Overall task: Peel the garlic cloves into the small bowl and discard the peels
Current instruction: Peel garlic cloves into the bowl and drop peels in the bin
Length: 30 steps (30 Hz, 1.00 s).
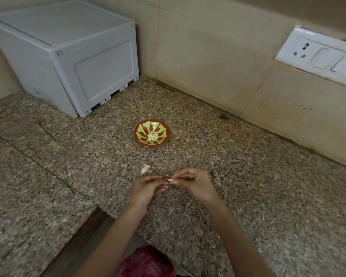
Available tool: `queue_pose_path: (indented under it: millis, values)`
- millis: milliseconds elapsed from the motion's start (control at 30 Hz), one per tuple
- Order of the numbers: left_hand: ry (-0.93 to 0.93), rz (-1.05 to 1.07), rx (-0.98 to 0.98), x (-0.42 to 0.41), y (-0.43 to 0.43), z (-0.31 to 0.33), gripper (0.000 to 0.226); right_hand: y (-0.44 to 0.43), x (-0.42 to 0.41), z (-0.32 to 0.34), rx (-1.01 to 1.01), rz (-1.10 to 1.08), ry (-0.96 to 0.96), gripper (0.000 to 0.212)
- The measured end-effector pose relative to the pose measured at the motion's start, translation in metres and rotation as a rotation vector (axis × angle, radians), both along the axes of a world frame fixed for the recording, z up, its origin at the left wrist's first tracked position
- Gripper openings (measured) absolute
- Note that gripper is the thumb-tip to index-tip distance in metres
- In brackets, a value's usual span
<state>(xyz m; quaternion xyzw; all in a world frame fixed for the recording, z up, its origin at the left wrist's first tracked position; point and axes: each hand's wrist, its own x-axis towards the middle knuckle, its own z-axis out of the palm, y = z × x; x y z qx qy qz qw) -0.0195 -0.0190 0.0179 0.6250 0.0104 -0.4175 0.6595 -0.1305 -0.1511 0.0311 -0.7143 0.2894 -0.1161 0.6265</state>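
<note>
A small red bowl (151,124) with a yellow pattern sits on the speckled granite counter (248,196). Several peeled garlic cloves (153,136) lie in its middle. Nearer to me, my left hand (148,188) and my right hand (194,182) meet over the counter, and both pinch one pale garlic clove (170,179) between their fingertips. An unpeeled clove (144,169) lies on the counter just beyond my left hand, with a scrap of peel (124,165) to its left.
A grey plastic box (68,62) stands at the back left against the tiled wall. A white socket and switch plate (320,56) is on the right wall. The counter drops at an edge (84,226) in front of me on the left.
</note>
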Motion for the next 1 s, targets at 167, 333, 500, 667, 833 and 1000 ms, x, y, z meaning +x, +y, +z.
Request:
queue_pose_path:
  millis: [167,333,500,667,833,1000]
  values:
    - [-0.453,-0.102,0.124,0.000,0.004,-0.010,0.011,-0.012,0.005,0.004,-0.042,-0.028,0.054,0.016]
    - [-0.879,-0.197,0.262,-0.006,0.005,-0.012,0.016,-0.026,0.027,-0.003,-0.226,-0.090,0.139,0.008]
    - [-0.975,-0.183,0.307,-0.008,0.005,-0.018,0.019,-0.033,0.044,-0.016,-0.452,-0.063,0.173,0.016]
    - [-1.041,-0.157,0.314,-0.008,0.013,-0.022,0.018,-0.020,0.026,-0.018,-0.669,-0.003,0.205,0.029]
    - [-1.006,-0.089,0.311,-0.013,0.024,-0.025,0.019,0.013,0.003,-0.028,-0.838,0.246,0.153,0.033]
    - [-0.970,-0.055,0.306,-0.019,0.036,-0.032,0.018,0.045,-0.011,-0.039,-1.045,0.329,0.200,0.044]
